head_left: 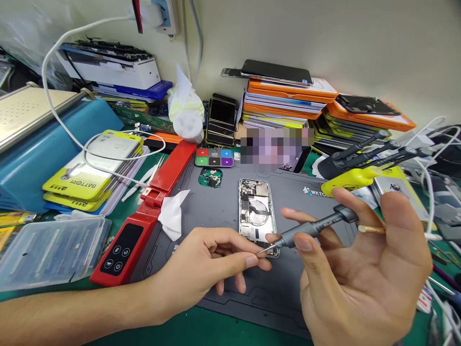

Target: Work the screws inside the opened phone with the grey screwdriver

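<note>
My right hand (363, 269) holds a grey precision screwdriver (306, 231) with thumb and fingers, its bit slanting down to the left. A thin tan stick-like piece (372, 229) shows between the fingers of that hand. At the bit's point, the thumb and forefinger of my left hand (219, 254) are pinched together; anything tiny between them is hidden. Beneath and behind both hands, an opened phone (257, 204) lies on the grey work mat (212, 206), its inner parts bare. My fingers and the screwdriver cover its lower end.
Left stand a red device (124, 250) with touch buttons, a clear plastic case (54, 250) and battery boxes (90, 168). Behind are a coloured screw tray (215, 157), a phone (221, 117) and stacked orange boxes (288, 96). A screwdriver holder (334, 163) and yellow bottle (349, 180) stand right.
</note>
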Demonstrator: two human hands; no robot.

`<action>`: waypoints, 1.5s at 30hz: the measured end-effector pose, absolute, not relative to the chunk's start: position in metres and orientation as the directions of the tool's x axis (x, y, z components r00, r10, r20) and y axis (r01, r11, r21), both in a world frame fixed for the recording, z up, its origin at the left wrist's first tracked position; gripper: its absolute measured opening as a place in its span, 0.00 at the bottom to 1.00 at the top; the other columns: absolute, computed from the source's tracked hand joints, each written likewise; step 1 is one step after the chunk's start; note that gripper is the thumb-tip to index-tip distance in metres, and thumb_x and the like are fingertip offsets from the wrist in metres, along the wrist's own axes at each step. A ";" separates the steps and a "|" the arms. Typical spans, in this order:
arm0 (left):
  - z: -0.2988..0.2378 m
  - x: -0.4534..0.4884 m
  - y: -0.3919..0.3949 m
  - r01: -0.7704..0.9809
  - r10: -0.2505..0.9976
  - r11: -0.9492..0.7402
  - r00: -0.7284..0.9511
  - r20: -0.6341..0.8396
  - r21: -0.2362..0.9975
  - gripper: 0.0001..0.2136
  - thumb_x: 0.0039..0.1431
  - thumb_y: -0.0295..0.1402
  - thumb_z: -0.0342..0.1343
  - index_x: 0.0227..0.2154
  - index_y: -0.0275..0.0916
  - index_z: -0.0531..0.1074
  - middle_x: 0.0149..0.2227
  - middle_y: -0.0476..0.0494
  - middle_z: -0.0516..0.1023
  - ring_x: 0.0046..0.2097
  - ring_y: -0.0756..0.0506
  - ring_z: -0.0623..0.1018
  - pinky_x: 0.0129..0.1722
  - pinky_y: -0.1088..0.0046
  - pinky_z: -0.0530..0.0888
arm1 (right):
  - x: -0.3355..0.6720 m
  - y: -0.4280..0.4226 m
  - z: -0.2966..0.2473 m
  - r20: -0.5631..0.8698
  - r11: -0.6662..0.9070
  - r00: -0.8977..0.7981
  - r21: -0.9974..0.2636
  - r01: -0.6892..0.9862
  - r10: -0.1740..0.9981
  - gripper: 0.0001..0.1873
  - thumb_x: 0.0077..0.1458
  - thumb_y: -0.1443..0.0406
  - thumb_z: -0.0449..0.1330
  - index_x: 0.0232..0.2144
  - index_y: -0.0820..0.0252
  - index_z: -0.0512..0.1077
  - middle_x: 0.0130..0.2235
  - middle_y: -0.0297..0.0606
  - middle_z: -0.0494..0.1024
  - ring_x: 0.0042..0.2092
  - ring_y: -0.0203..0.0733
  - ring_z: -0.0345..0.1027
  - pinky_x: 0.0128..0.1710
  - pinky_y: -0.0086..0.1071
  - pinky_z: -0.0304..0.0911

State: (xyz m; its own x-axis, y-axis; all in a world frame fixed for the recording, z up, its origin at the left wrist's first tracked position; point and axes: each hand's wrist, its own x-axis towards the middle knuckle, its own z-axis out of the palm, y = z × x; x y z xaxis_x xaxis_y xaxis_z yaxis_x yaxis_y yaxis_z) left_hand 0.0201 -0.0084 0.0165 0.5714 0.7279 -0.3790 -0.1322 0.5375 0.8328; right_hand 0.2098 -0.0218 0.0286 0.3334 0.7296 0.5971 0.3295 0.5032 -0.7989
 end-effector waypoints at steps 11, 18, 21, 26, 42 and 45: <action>0.017 0.018 -0.007 -0.148 0.726 0.546 0.575 -0.377 0.825 0.05 0.69 0.37 0.69 0.42 0.43 0.87 0.45 0.43 0.90 0.30 0.54 0.80 0.24 0.86 0.69 | 0.207 -0.021 0.029 0.550 0.478 0.325 -0.833 0.279 0.769 0.43 0.58 0.75 0.71 0.67 0.30 0.71 0.65 0.32 0.74 0.64 0.54 0.75 0.42 0.42 0.90; 0.017 0.018 -0.007 -0.151 0.726 0.545 0.577 -0.374 0.825 0.05 0.69 0.36 0.69 0.42 0.43 0.88 0.45 0.42 0.90 0.30 0.53 0.81 0.25 0.85 0.70 | 0.211 -0.022 0.026 0.546 0.468 0.307 -0.833 0.293 0.779 0.43 0.58 0.74 0.71 0.68 0.31 0.70 0.66 0.33 0.74 0.64 0.55 0.75 0.37 0.40 0.90; 0.017 0.018 -0.007 -0.153 0.722 0.551 0.579 -0.378 0.820 0.05 0.69 0.37 0.70 0.42 0.43 0.88 0.45 0.43 0.90 0.30 0.54 0.81 0.25 0.86 0.69 | 0.211 -0.020 0.027 0.567 0.479 0.293 -0.817 0.323 0.770 0.43 0.57 0.75 0.71 0.67 0.31 0.71 0.66 0.32 0.74 0.71 0.55 0.67 0.40 0.40 0.90; 0.016 0.018 -0.007 -0.140 0.718 0.557 0.578 -0.389 0.819 0.06 0.68 0.38 0.70 0.41 0.42 0.86 0.43 0.44 0.90 0.30 0.55 0.80 0.24 0.87 0.69 | 0.210 -0.020 0.029 0.578 0.488 0.288 -0.809 0.328 0.764 0.44 0.57 0.77 0.70 0.67 0.31 0.71 0.66 0.32 0.73 0.70 0.54 0.67 0.41 0.39 0.90; 0.014 0.018 -0.007 -0.182 0.718 0.566 0.588 -0.372 0.804 0.04 0.67 0.35 0.71 0.41 0.43 0.88 0.44 0.44 0.90 0.30 0.55 0.82 0.24 0.87 0.69 | 0.213 -0.020 0.027 0.620 0.503 0.296 -0.773 0.387 0.727 0.43 0.55 0.75 0.72 0.67 0.32 0.73 0.72 0.28 0.66 0.72 0.60 0.64 0.39 0.43 0.91; 0.014 0.018 -0.007 -0.177 0.716 0.566 0.590 -0.374 0.805 0.04 0.67 0.36 0.72 0.41 0.43 0.87 0.44 0.44 0.90 0.30 0.55 0.82 0.24 0.88 0.69 | 0.213 -0.023 0.023 0.589 0.457 0.347 -0.798 0.393 0.730 0.43 0.57 0.73 0.72 0.69 0.35 0.71 0.74 0.29 0.62 0.74 0.63 0.60 0.43 0.45 0.91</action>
State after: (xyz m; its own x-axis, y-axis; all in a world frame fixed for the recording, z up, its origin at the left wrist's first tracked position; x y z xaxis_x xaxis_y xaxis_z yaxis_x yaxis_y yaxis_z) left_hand 0.0184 -0.0073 0.0142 0.5900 0.7157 -0.3738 -0.1773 0.5665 0.8048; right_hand 0.2134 -0.0226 0.0234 0.3469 0.7296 0.5893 0.3929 0.4575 -0.7977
